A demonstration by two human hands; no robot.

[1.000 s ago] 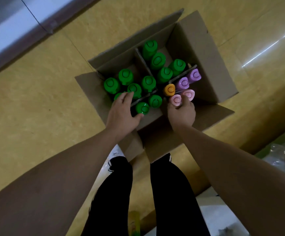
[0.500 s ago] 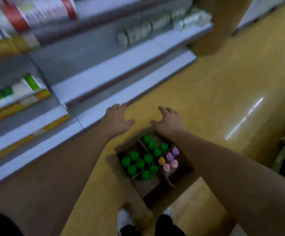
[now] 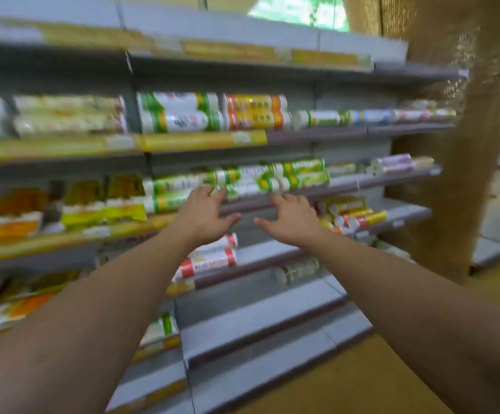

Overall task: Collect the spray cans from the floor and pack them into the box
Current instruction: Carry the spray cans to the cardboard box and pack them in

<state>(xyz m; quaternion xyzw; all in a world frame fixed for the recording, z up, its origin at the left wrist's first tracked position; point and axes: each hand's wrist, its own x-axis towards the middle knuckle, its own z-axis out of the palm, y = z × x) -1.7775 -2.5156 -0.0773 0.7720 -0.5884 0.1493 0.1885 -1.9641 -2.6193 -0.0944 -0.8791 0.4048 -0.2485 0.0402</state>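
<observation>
Store aisle, motion-blurred. Grey metal shelving (image 3: 272, 321) runs across the frame in several tiers, with yellow price strips (image 3: 201, 140) on the shelf edges. Green-and-white rolls (image 3: 242, 183) lie on their sides on the middle tier, and 2 red-and-white rolls (image 3: 210, 261) lie lower down. Lowest tiers right of center are bare grey. Yellowish floor (image 3: 362, 380) at bottom right. Brown rough-textured column (image 3: 452, 144) stands at the right end of the shelving. Both bare arms reach forward at mid-shelf height. Left hand (image 3: 204, 216) has fingers spread and relaxed, holding nothing; its fingertips overlap the green-and-white rolls, contact unclear. Right hand (image 3: 293, 222) is just beside it, fingers loose, also holding nothing. Box and spray cans are out of frame.
</observation>
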